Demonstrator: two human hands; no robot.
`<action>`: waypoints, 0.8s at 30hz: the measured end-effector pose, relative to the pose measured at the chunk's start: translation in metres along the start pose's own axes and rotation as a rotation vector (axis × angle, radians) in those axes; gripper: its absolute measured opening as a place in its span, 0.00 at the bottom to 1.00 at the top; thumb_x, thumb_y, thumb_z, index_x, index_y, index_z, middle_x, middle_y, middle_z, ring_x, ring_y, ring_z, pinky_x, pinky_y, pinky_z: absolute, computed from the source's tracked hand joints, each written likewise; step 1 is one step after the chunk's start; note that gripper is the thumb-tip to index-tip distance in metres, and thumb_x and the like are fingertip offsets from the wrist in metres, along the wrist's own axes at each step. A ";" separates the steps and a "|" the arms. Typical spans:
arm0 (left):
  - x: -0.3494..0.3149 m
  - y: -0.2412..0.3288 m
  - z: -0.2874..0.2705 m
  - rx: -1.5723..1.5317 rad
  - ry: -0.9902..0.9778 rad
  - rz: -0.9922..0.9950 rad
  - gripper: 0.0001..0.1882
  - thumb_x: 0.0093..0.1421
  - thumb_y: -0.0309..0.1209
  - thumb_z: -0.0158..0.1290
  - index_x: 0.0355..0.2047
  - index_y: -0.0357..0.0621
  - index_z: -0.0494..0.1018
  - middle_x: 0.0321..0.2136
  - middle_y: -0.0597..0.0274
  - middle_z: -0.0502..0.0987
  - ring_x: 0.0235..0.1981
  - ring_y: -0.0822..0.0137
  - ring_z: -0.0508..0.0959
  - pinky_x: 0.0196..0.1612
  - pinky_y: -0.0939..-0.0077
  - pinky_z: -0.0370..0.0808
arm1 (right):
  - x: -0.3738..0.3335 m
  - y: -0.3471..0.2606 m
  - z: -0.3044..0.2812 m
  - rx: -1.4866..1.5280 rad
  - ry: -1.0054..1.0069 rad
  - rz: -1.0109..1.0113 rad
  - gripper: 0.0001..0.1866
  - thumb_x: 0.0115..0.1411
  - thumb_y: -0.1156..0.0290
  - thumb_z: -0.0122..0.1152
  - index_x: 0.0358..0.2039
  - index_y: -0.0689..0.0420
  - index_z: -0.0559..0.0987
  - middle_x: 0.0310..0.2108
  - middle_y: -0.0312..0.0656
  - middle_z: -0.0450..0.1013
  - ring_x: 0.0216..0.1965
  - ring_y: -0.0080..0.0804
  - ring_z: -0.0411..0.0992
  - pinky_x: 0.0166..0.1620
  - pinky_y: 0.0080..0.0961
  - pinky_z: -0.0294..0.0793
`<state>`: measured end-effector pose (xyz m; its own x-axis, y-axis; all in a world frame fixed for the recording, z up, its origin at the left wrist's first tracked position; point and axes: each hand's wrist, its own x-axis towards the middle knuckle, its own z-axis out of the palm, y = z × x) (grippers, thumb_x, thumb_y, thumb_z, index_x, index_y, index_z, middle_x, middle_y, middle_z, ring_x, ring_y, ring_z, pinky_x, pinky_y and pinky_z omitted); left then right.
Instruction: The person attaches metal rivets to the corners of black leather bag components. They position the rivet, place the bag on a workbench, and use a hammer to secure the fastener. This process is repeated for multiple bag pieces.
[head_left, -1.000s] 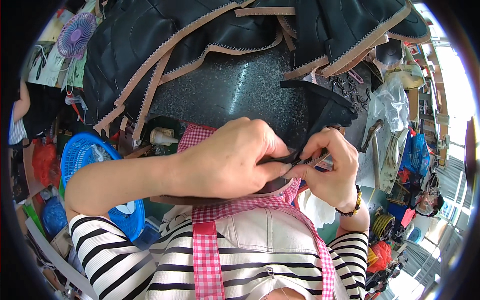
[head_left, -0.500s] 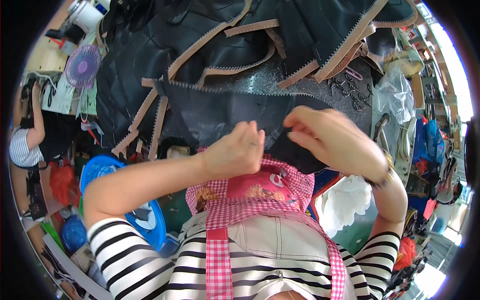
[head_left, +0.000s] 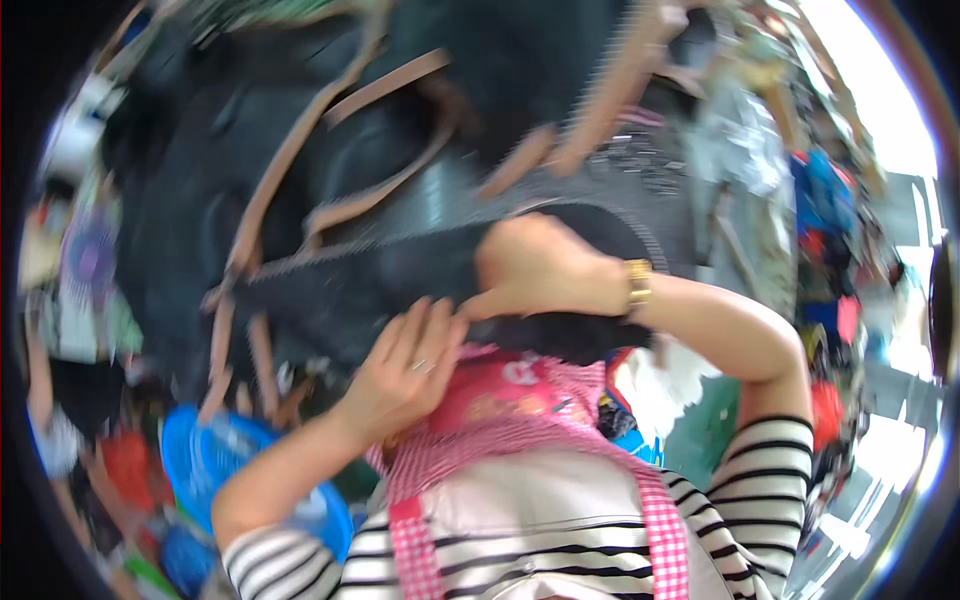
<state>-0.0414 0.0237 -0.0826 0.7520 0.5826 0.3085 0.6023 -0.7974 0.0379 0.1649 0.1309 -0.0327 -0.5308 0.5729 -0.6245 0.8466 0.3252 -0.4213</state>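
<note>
The picture is blurred by motion. My right hand is closed on the edge of a black fabric piece with tan trim strips, at the centre of the view. My left hand lies just below and left of it, fingers stretched and touching the lower edge of the same fabric. A gold watch sits on my right wrist. More black pieces with tan trim pile up behind. A pink checked apron over a striped top fills the lower part.
A blue plastic basket stands at the lower left. Cluttered goods and bags crowd the right side. Another person's arm shows at the far left edge.
Both hands were pinched together on the fabric with a small tool, then moved apart. My right hand has lifted the fabric edge while my left fingers have opened. The view has swung and blurred.
</note>
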 end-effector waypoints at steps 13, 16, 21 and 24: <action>0.006 -0.001 0.002 0.016 -0.040 -0.067 0.23 0.57 0.27 0.50 0.55 0.44 0.71 0.58 0.44 0.68 0.48 0.51 0.74 0.48 0.59 0.73 | -0.101 0.141 -0.037 0.047 1.129 0.375 0.10 0.57 0.66 0.60 0.33 0.59 0.81 0.31 0.44 0.79 0.33 0.41 0.78 0.38 0.33 0.76; 0.014 -0.002 -0.007 -0.039 -0.065 -0.034 0.24 0.57 0.28 0.49 0.56 0.45 0.70 0.58 0.50 0.69 0.48 0.53 0.74 0.51 0.61 0.72 | -0.170 0.221 0.002 -0.139 0.977 0.645 0.19 0.55 0.56 0.62 0.39 0.59 0.78 0.37 0.50 0.77 0.42 0.46 0.77 0.44 0.36 0.75; 0.011 -0.004 -0.011 -0.041 -0.090 -0.027 0.26 0.53 0.27 0.50 0.55 0.45 0.71 0.60 0.55 0.68 0.46 0.55 0.74 0.49 0.64 0.73 | -0.176 0.253 0.041 -0.009 0.998 0.432 0.15 0.59 0.67 0.60 0.44 0.61 0.75 0.38 0.48 0.76 0.42 0.40 0.74 0.47 0.35 0.72; 0.009 -0.004 -0.011 -0.062 -0.094 -0.034 0.25 0.54 0.28 0.50 0.55 0.45 0.71 0.60 0.55 0.68 0.45 0.56 0.74 0.50 0.66 0.72 | -0.178 0.281 0.045 -0.034 0.993 0.239 0.19 0.53 0.73 0.59 0.47 0.61 0.73 0.37 0.48 0.75 0.40 0.41 0.74 0.45 0.35 0.72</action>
<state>-0.0396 0.0308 -0.0698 0.7549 0.6195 0.2153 0.6126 -0.7833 0.1060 0.4952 0.0865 -0.0697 -0.0896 0.9855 0.1439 0.9352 0.1330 -0.3283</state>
